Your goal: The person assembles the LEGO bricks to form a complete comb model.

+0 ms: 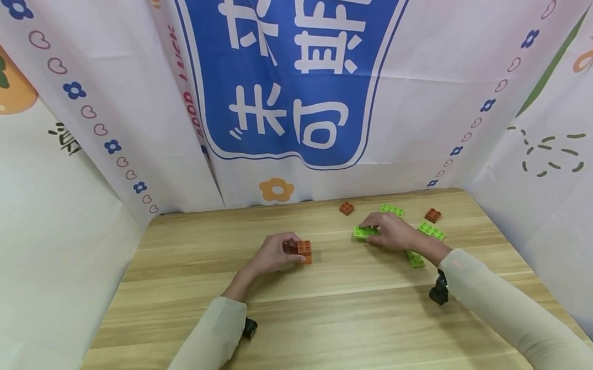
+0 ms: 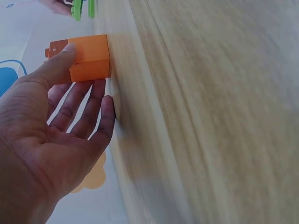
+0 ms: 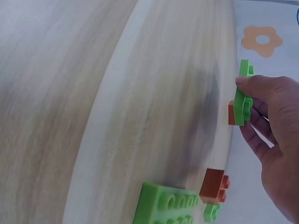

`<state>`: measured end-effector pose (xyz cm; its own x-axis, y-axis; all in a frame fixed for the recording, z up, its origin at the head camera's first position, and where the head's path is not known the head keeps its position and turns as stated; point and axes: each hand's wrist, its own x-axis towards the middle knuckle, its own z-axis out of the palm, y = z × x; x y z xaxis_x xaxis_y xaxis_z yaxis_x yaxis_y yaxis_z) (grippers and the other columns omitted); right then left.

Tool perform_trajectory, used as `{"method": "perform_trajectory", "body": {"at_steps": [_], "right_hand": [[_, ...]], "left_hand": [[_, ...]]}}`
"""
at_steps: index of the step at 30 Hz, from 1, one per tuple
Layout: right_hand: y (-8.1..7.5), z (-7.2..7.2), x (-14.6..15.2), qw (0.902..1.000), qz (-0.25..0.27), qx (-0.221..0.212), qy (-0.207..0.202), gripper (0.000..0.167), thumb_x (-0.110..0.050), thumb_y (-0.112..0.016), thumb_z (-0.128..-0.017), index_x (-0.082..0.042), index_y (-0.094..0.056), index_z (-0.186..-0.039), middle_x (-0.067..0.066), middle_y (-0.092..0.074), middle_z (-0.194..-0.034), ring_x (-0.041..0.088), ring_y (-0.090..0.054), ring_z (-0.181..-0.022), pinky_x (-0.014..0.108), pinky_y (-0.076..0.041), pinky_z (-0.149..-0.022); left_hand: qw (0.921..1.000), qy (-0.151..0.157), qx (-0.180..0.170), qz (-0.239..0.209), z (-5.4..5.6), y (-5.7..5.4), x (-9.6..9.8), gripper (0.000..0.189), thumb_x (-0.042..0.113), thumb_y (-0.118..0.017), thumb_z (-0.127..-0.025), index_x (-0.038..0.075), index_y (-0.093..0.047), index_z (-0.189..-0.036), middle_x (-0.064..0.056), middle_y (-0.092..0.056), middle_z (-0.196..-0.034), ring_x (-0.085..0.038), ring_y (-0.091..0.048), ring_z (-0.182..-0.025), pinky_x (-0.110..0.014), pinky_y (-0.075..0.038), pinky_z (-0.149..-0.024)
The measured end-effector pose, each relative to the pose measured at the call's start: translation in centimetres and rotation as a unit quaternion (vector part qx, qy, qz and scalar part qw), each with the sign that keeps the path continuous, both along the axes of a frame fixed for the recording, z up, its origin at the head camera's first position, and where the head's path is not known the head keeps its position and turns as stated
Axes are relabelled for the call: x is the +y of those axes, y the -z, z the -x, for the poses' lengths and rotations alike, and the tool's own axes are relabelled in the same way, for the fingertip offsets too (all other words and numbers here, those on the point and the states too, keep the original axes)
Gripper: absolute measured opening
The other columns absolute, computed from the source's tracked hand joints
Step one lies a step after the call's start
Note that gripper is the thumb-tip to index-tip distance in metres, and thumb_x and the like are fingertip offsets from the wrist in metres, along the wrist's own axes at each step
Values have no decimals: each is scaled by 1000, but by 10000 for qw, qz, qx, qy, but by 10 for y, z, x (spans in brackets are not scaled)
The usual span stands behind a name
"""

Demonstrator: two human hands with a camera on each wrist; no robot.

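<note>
Your left hand [image 1: 275,255] pinches the two-tier brown-and-orange plastic block stack [image 1: 306,247], mid-width on the worktop [image 1: 303,328], in its back half. Your right hand [image 1: 394,232] pinches a bright green rectangular studded plastic brick [image 1: 361,233], right of the stack and slightly nearer the back edge, long axis roughly parallel to that edge. Right hand covers its right end; can't tell if it clears the worktop. Another green brick [image 1: 416,260] sits partly hidden under your right wrist.
</note>
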<state>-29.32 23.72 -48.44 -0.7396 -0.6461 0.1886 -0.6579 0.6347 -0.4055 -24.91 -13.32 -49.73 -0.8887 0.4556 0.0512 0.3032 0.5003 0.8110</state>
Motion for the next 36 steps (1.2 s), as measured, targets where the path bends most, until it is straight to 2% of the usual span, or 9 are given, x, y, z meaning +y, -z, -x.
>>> {"method": "perform_trajectory", "body": {"at_steps": [9, 23, 32, 36], "right_hand": [[-10, -3, -13, 9993, -36, 292, -228, 38, -9, -85, -90, -4, -76, -126, 13, -75, -123, 31, -72, -113, 48, -60, -97], [-30, -13, -39, 9977, -22, 390, -556, 38, -6, -85, -89, -3, -75, -126, 17, -74, -127, 33, -70, -118, 49, -59, -100], [-34, -17, -55, 9959, 73, 443, -782, 38, -7, -85, -89, -3, -76, -125, 14, -74, -127, 31, -70, -119, 47, -58, -102], [-35, -18, -62, 9948, 102, 461, -898, 37, -7, -85, -89, -3, -76, -125, 12, -75, -124, 28, -71, -116, 45, -60, -99]], "left_hand": [[10000, -22, -44, -13, 2, 0, 0, 29, 13, -89, -87, 6, -72, -109, -3, -71, -100, -14, -64, -89, -27, -56, -80], [9999, -82, -90, 59, 2, 1, 0, 26, 12, -89, -88, 8, -72, -107, -2, -70, -99, -16, -63, -88, -27, -56, -78], [9999, -72, -121, 41, 2, 0, 1, 26, 12, -89, -88, 8, -72, -107, -2, -71, -99, -15, -64, -89, -27, -56, -79], [9999, -87, -141, 16, 2, 0, 1, 27, 12, -89, -87, 6, -72, -108, -3, -71, -100, -15, -64, -89, -29, -57, -81]]}}
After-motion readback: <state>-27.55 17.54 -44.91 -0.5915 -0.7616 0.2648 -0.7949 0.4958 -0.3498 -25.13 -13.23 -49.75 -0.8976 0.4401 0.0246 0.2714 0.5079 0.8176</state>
